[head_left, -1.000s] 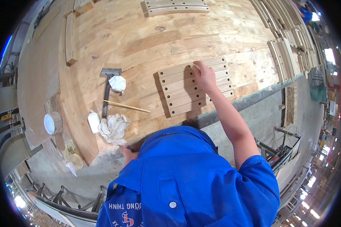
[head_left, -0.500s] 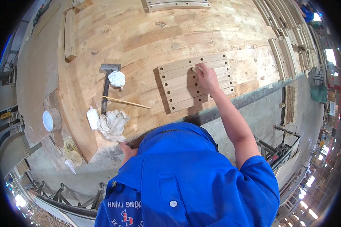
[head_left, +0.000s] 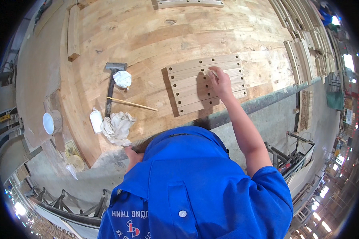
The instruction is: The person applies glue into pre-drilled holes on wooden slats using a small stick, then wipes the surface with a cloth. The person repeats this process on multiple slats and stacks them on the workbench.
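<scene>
Several pale wooden slats (head_left: 187, 92) lie side by side on the workbench, with dark round holes near their ends and along the middle. Over the upper slats, my right hand (head_left: 220, 83) is closed in a pinch. Between its fingertips a small whitish piece (head_left: 207, 73) shows, too small to name, close to one of the middle holes. My left hand (head_left: 134, 158) is low at the bench's near edge, next to a crumpled white cloth (head_left: 117, 128). Most of its fingers are hidden by the edge and my blue shirt, so its grip cannot be made out.
Left of the slats are a hammer (head_left: 109, 93), a round white wad (head_left: 122, 79), a thin wooden stick (head_left: 132, 104) and a white bottle (head_left: 96, 121). A white cup (head_left: 49, 123) stands farther left. More slats (head_left: 299, 59) are stacked at the right; another group (head_left: 190, 4) lies at the far edge.
My right hand has shifted slightly to the right over the slats, still pinching the small whitish piece. The left hand stays at the bench edge.
</scene>
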Motion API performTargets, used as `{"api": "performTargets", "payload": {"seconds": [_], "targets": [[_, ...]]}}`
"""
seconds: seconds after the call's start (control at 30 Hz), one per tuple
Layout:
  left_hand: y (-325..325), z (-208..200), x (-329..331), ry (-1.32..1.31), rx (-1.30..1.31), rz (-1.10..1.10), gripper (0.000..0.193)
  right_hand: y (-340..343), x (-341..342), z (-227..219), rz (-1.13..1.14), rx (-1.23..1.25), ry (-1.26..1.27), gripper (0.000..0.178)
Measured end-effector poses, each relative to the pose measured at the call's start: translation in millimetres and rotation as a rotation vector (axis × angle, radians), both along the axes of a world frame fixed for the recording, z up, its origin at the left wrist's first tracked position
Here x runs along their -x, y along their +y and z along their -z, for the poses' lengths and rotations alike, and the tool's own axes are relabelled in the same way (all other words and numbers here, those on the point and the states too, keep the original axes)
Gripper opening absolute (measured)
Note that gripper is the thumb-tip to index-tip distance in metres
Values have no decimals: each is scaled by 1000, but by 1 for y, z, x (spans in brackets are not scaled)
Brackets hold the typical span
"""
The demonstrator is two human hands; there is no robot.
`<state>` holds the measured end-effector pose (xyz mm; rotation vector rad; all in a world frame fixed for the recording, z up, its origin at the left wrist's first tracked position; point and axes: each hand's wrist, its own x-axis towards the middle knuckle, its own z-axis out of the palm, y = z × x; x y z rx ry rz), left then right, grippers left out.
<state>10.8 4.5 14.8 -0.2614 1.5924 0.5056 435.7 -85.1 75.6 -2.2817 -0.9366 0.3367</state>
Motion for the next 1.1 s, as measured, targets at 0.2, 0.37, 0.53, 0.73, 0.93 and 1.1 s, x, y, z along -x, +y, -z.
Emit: {"api": "performTargets", "payload": {"seconds": [0.2, 0.37, 0.53, 0.73, 0.93, 1.1], "targets": [[4, 15, 10, 32, 66, -36, 58, -13, 3, 2, -73, 21, -42, 14], [4, 21, 13, 71, 79, -10, 58, -14, 5, 12, -99, -16, -172, 12], [6, 23, 19, 1, 169, -24, 61, -15, 5, 15, -132, 12, -239, 11], [2, 23, 17, 33, 92, 4, 63, -19, 9, 12, -150, -90, -305, 14], [2, 20, 16, 10, 61, 0, 61, -33, 17, 2, -29, -60, 53, 13], [3, 24, 19, -5, 103, -21, 61, -39, 21, 3, -59, 40, -35, 15]]}}
